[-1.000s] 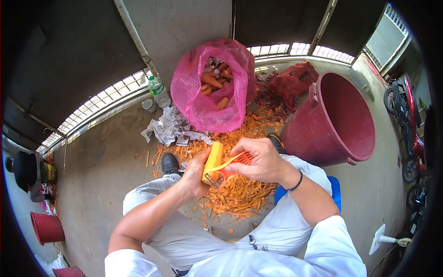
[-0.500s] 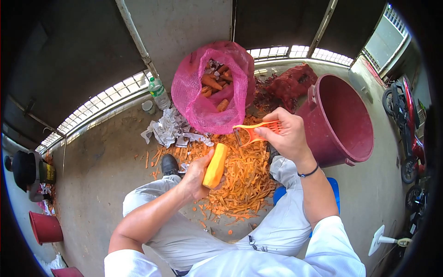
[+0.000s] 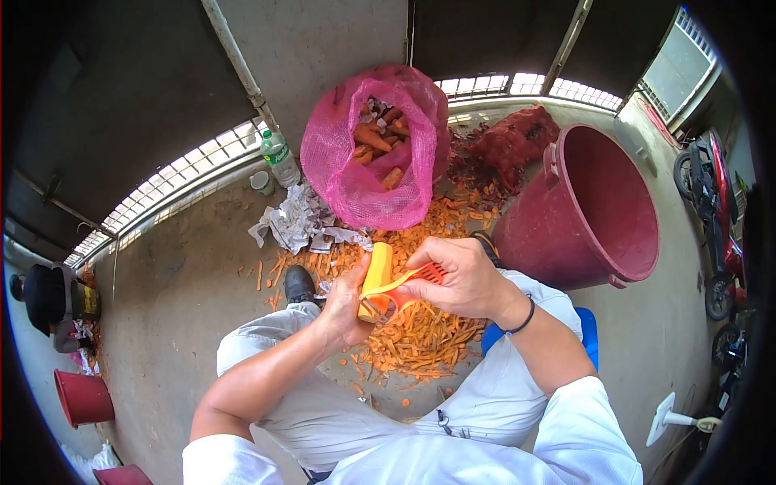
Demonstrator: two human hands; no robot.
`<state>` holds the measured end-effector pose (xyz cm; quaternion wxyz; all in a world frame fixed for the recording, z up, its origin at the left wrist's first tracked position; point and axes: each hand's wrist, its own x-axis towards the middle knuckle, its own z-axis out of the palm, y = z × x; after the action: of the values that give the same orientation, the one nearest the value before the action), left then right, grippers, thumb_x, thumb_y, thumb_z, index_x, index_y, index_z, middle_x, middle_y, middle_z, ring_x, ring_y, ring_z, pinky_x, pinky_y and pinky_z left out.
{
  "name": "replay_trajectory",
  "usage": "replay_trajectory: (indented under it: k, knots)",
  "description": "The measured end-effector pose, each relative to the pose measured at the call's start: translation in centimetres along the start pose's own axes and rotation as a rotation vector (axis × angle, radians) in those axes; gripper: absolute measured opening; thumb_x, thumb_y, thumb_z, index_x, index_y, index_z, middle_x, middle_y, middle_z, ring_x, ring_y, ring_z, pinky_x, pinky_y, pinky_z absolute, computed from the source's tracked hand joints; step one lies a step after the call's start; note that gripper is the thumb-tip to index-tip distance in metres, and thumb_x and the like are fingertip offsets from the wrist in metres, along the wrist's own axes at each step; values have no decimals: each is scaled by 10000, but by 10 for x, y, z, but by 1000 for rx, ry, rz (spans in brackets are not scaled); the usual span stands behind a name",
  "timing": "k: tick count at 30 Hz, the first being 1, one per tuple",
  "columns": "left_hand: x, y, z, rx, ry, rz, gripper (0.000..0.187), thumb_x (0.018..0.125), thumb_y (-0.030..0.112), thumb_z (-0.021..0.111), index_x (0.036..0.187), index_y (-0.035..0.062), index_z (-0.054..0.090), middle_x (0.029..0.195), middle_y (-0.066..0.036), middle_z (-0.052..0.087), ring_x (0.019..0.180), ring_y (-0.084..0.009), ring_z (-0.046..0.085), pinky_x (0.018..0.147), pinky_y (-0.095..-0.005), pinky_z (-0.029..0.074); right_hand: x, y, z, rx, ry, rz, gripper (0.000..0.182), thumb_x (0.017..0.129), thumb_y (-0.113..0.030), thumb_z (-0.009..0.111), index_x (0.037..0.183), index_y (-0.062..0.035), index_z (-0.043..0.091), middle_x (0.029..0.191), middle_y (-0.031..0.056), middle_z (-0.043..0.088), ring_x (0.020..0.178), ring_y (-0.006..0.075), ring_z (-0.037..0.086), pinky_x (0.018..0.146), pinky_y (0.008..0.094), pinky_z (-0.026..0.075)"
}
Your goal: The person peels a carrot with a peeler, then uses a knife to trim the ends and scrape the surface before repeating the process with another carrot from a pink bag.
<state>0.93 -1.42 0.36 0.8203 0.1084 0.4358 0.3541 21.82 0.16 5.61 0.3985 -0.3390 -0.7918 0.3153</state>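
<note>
My left hand (image 3: 346,305) is closed around a peeled, yellow-orange carrot (image 3: 377,268), which points up and away from me. In my right hand (image 3: 463,279) is an orange peeler (image 3: 408,280), gripped by its handle. Its blade end lies against the lower part of the carrot, close to my left fingers. Below both hands, a heap of carrot peelings (image 3: 420,343) covers the floor between my legs. A pink mesh sack (image 3: 327,174) stands open beyond the heap, with unpeeled carrots (image 3: 372,137) inside.
A large maroon bucket (image 3: 533,230) tilts at the right, beside a red mesh sack (image 3: 517,145). Crumpled paper (image 3: 295,218), a plastic bottle (image 3: 280,162) and a cup (image 3: 261,183) are left of the pink sack. Another person (image 3: 48,299) is at the far left near a red bucket (image 3: 83,398).
My right hand has come down and left, bringing the peeler from the air onto the carrot. The carrot is now more upright in my left hand.
</note>
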Motion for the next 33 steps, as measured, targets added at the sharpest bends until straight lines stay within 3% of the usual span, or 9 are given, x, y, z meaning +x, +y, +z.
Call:
replay_trajectory:
  k: [7, 9, 14, 21, 23, 27, 28, 29, 33]
  knots:
    - [9, 1, -11, -48, -21, 113, 423, 1079, 550, 423, 1204, 178, 579, 941, -37, 654, 766, -198, 645, 627, -391, 516, 2, -4, -6, 3, 35, 107, 247, 816, -101, 876, 914, 7, 676, 757, 67, 714, 705, 89, 690, 620, 255, 540]
    - [13, 1, -26, -25, -259, 121, 443, 1060, 578, 441, 1193, 186, 599, 950, -52, 633, 806, -187, 596, 605, -329, 435, 3, -2, -13, -28, 40, 108, 238, 824, -79, 867, 922, 14, 672, 764, 60, 719, 731, 79, 693, 639, 246, 555]
    - [1, 7, -11, 74, -126, 3, 441, 1051, 582, 459, 1145, 171, 587, 880, -80, 591, 741, -211, 555, 558, -312, 386, 1, 23, -50, 136, 387, 242, 184, 846, -35, 832, 915, 13, 668, 819, 77, 747, 769, 81, 712, 660, 248, 576]
    - [19, 7, -23, -33, -201, -169, 426, 1056, 549, 457, 1204, 178, 603, 970, -80, 644, 782, -214, 589, 535, -320, 410, -2, 11, -24, 21, -41, 110, 256, 773, -57, 898, 908, 15, 693, 794, 60, 717, 708, 79, 668, 611, 255, 525]
    - [12, 7, -6, 7, -39, -112, 401, 1073, 522, 452, 1157, 171, 626, 928, -52, 676, 776, -195, 647, 611, -381, 501, 0, 2, -12, 6, -69, 4, 215, 801, -124, 851, 878, -17, 680, 760, 109, 687, 639, 210, 686, 587, 313, 528]
    - [10, -4, -11, 81, -22, -97, 418, 1074, 522, 457, 1167, 152, 628, 935, -56, 683, 798, -208, 670, 653, -389, 528, 0, 2, -10, -71, -2, 1, 204, 809, -121, 836, 871, -17, 671, 772, 123, 690, 659, 248, 700, 592, 343, 542]
    - [8, -3, -13, 111, -75, -88, 413, 1065, 542, 466, 1181, 180, 626, 947, -53, 678, 789, -191, 636, 637, -355, 478, 1, 3, -15, -117, 43, -2, 202, 810, -117, 832, 871, -15, 669, 776, 127, 690, 661, 257, 704, 592, 348, 545]
    - [6, -2, -13, 141, -130, -75, 409, 1056, 562, 476, 1195, 207, 624, 958, -50, 673, 781, -174, 603, 622, -320, 429, 3, 6, -26, -283, 85, 15, 186, 816, -84, 825, 881, -6, 670, 802, 125, 714, 681, 229, 726, 598, 325, 553]
    - [0, 4, -6, 71, -183, -115, 439, 1062, 567, 449, 1217, 187, 604, 924, -70, 647, 736, -181, 554, 605, -317, 411, 1, 25, -41, -31, 296, 147, 177, 830, -42, 835, 898, 2, 677, 785, 90, 747, 733, 98, 726, 631, 265, 565]
